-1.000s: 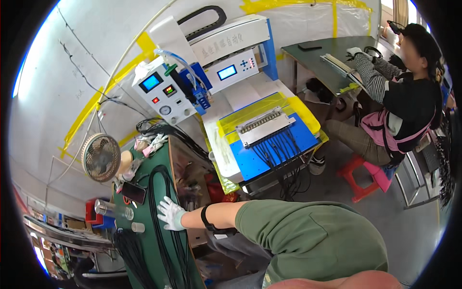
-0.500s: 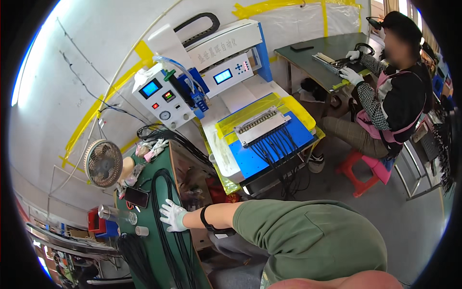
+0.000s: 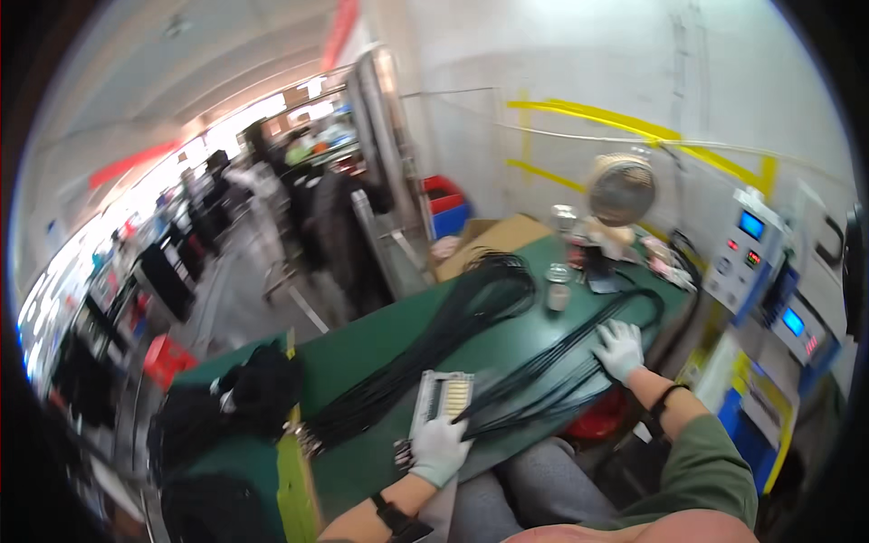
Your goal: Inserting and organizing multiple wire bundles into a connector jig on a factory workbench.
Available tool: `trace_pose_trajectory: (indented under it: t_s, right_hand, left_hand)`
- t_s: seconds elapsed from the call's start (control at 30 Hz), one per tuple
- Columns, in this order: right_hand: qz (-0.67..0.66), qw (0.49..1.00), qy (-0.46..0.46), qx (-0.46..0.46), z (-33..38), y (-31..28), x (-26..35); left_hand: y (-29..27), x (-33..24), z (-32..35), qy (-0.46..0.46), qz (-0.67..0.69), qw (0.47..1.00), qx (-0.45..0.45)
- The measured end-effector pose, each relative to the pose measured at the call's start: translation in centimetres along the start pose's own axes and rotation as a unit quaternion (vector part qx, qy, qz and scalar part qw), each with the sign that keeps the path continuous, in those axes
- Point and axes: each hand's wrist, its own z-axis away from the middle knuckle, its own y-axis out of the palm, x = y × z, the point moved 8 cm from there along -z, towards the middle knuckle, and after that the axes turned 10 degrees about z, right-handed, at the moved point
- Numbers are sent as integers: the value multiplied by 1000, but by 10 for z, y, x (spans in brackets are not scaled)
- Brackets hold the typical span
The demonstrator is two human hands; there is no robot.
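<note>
Landmark's the white tray (image 3: 434, 395): black cables (image 3: 507, 387) lie just right of it, long axis slanting from the tray toward a loop farther off and to the right. My left hand (image 3: 439, 448) is nearer, at the tray's near edge beside the cable ends, to its right; can't tell if it's gripping, too blurred. My right hand (image 3: 620, 350), well right of the tray, fingers spread wide, rests by the loop.

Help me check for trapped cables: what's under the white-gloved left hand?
The white rectangular tray reaches the left hand, with thin black cables at its fingertips; whatever the palm covers cannot be seen.
</note>
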Motion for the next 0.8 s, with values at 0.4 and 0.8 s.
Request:
trace_pose_trajectory:
  t_s: [0.4, 0.8]
  right_hand:
    - [-1, 989, 7, 146, -37, 49, -13]
    - [-8, 991, -28, 129, -48, 62, -17]
  left_hand:
    - [3, 1, 5, -69, -25, 996, 50]
    - [6, 5, 6, -133, -97, 982, 89]
